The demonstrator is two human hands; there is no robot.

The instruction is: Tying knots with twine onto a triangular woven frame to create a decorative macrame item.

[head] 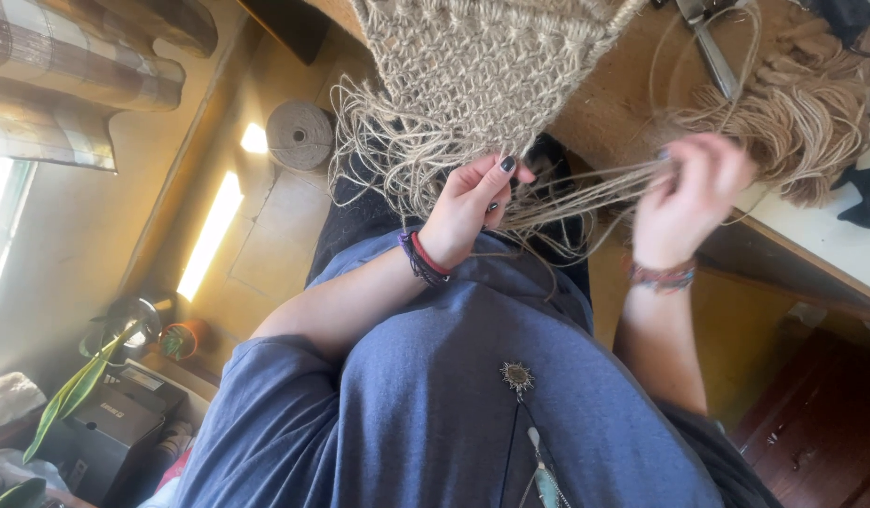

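Both hands are in the loose strands hanging off a beige knotted jute macrame panel (482, 66), which sits just above the left hand (468, 212) with its fringe spilling down around the fingers. The left hand, dark nail polish and red and purple bracelets at the wrist, has its fingers curled shut on a few pale jute cords (585, 188). Those cords run taut from that pinch straight across to the right hand (684, 202), a bit blurred, which is closed around their other end. Just past the right hand's knuckles lies a fluffy heap of loose jute cord (802, 113) on the brown table (623, 94). Metal scissors (712, 47) lie above that hand, and a round spool of twine (300, 134) sits well off beyond the left hand.
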